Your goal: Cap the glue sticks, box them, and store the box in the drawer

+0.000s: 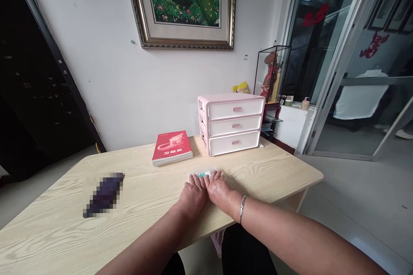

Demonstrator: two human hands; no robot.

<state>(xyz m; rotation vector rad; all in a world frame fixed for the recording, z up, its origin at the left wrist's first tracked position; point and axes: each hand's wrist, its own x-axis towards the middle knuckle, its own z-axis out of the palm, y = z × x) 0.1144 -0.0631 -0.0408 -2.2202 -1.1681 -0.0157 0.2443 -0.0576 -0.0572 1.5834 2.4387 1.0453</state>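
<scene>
A pale wood-grain bench fills the lower part of the view, below a framed peacock picture on the far wall. Toward the bench's far edge stands a pink-and-white three-drawer unit, its drawers shut. To its left lies a red book, and further left and nearer sits a dark object, too pixelated to name.

Near the middle of the bench, a small white packet with a teal mark lies mostly covered. The left hand and right hand rest beside each other, palms down, with a metal bangle on the right wrist. Their fingers lie together over the packet; I cannot tell whether they clamp it. The packet looks thin, so flat fingers could struggle to lift it, and a careless push could slide it into the book.
</scene>
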